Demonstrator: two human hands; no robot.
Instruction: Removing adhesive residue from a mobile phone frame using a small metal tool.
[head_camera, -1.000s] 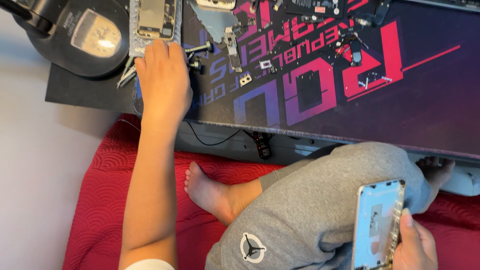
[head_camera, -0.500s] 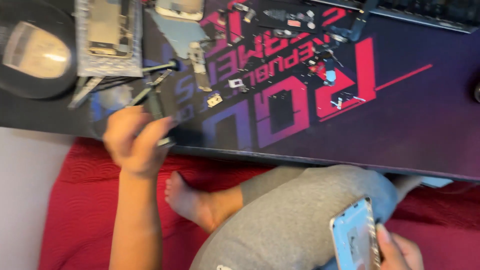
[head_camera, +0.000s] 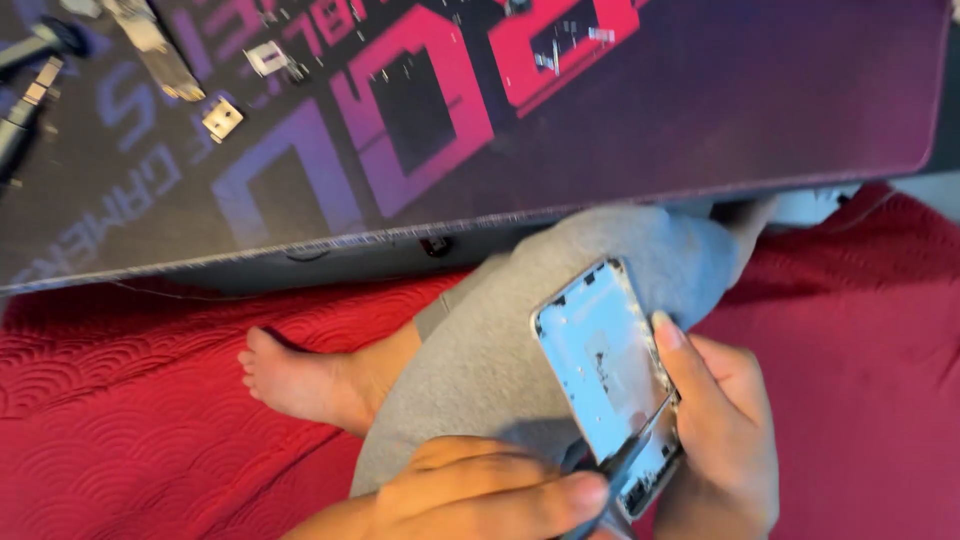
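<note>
My right hand (head_camera: 722, 420) grips an opened phone frame (head_camera: 600, 365), silvery blue inside, held over my grey-trousered knee (head_camera: 590, 260). My left hand (head_camera: 480, 495) sits at the bottom of the view and holds a thin dark tool (head_camera: 628, 455). The tool's tip rests on the lower part of the phone frame's inside.
A low table with a dark mat (head_camera: 700, 90) printed in pink and purple fills the top. Small metal phone parts (head_camera: 222, 118) and a strip part (head_camera: 160, 55) lie on its left. My bare foot (head_camera: 300, 380) rests on a red quilted cover (head_camera: 120, 400).
My left hand left the table's left side with the tool and came down to the phone frame. The view swung down and right, so the phone frame now sits near the middle.
</note>
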